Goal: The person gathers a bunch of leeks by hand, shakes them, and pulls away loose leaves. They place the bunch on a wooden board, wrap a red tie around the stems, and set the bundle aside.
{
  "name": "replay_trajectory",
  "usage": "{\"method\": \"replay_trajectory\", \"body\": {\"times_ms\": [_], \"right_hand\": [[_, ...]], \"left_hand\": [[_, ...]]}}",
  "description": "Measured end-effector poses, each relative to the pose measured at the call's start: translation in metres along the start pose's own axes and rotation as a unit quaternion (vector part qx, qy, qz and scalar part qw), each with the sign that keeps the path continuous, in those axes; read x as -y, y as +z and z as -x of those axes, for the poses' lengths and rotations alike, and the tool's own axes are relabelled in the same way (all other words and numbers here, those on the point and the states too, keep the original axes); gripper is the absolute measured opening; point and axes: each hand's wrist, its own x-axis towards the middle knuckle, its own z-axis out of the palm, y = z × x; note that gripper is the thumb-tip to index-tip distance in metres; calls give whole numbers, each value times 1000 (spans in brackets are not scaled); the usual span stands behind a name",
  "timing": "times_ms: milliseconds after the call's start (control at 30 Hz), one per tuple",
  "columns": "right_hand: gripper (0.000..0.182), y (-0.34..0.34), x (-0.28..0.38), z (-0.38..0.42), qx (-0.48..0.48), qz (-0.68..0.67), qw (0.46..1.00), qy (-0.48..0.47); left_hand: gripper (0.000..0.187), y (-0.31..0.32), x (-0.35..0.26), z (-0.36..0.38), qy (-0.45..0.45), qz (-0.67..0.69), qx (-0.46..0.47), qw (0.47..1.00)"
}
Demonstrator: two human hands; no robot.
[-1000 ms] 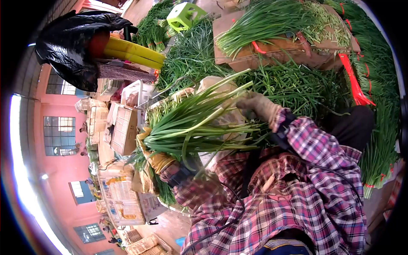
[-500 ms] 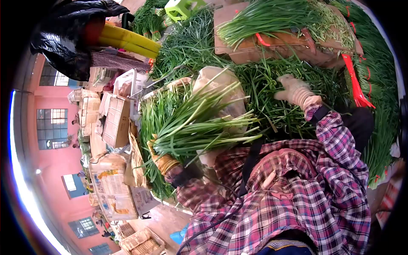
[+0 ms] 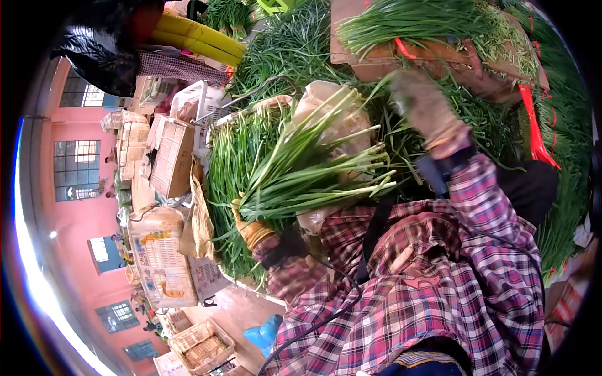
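My left hand (image 3: 256, 233), in a yellowish glove, is wrapped round a bunch of garlic chives (image 3: 301, 178). Their pale stem ends fan out to the right, across a clear plastic bag (image 3: 335, 116). Under the bunch lies a crate-sized heap of more chives (image 3: 235, 163). My right hand (image 3: 421, 106), gloved too, is smeared by motion over the loose chives (image 3: 392, 128) in the middle, just below the cardboard-topped stand. Its fingers are too blurred to show what they hold.
A bundle of chives (image 3: 414, 25) and red ties (image 3: 533, 128) lie at the cardboard-covered stand (image 3: 433, 66). Tied bundles (image 3: 567, 188) line the right side. Crates (image 3: 163, 257) and a carton (image 3: 172, 156) stand at left. A person in yellow sleeves (image 3: 197, 37) is at the upper left.
My right hand has risen from the loose chives toward the stand and slightly left. The left hand keeps its hold on the bunch. The whole view has shifted a little.
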Motion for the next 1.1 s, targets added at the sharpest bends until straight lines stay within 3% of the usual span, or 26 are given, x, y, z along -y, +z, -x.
{"method": "replay_trajectory", "body": {"times_ms": [33,67,100,133,167,233,267,333,367,400,433,500,600,667,733,767,800,833,867,933,967,1000,1067,1100], "right_hand": [[14,-49,-30,-16,-11,-378,909,173],[15,-71,-21,-9,-65,-263,947,173],[24,-108,-32,-10,-31,-32,975,216],[24,-108,-29,-5,-32,-29,975,217],[29,-104,-24,6,26,128,969,209],[42,-89,-12,27,140,423,877,177],[49,-81,-9,30,194,553,795,155],[55,-50,-33,27,268,300,899,174],[50,-18,-30,31,240,226,911,246],[46,12,-25,39,210,149,914,314],[38,27,-31,43,177,83,927,320],[21,40,-35,43,86,-46,948,302],[14,15,17,23,114,1,969,221],[11,-28,-3,5,-63,-77,979,176],[25,-98,-28,-7,-22,-27,971,235],[25,-101,-26,-2,-23,-24,971,236],[32,-103,-25,9,84,307,931,177],[40,-102,-24,23,183,598,775,93],[48,-85,-5,34,182,658,725,85],[44,-70,5,37,313,482,813,91],[43,-50,1,35,415,348,806,240],[41,-27,-3,32,495,197,758,375],[37,11,27,70,296,187,860,371],[34,18,12,82,229,237,916,229]], "left_hand": [[45,-2,17,0,79,-152,-11,985],[45,-2,41,2,167,-337,-51,925],[45,-3,58,3,201,-433,-77,876],[45,-4,68,5,217,-504,-95,831],[46,-5,75,8,225,-568,-104,785],[46,-6,80,9,229,-715,-114,650],[46,-9,77,10,221,-826,-113,506],[47,-10,73,13,182,-977,-109,17],[47,-11,75,14,161,-974,-102,-120],[47,-12,76,14,144,-965,-97,-196],[47,-13,77,14,131,-956,-91,-246],[48,-17,80,15,109,-944,-86,-300],[48,-18,85,10,85,-937,-77,-330],[49,-18,89,6,79,-939,-73,-326],[49,-19,93,4,74,-937,-71,-333],[49,-18,96,4,68,-936,-72,-336],[50,-18,98,4,63,-934,-71,-344],[50,-20,101,5,55,-930,-71,-357],[50,-20,97,4,55,-929,-69,-360],[51,-24,103,6,42,-920,-67,-384],[51,-26,104,7,44,-916,-64,-393],[51,-25,99,9,52,-915,-62,-396],[51,-25,99,4,47,-904,-64,-421],[52,-26,104,4,31,-897,-65,-436]]}}
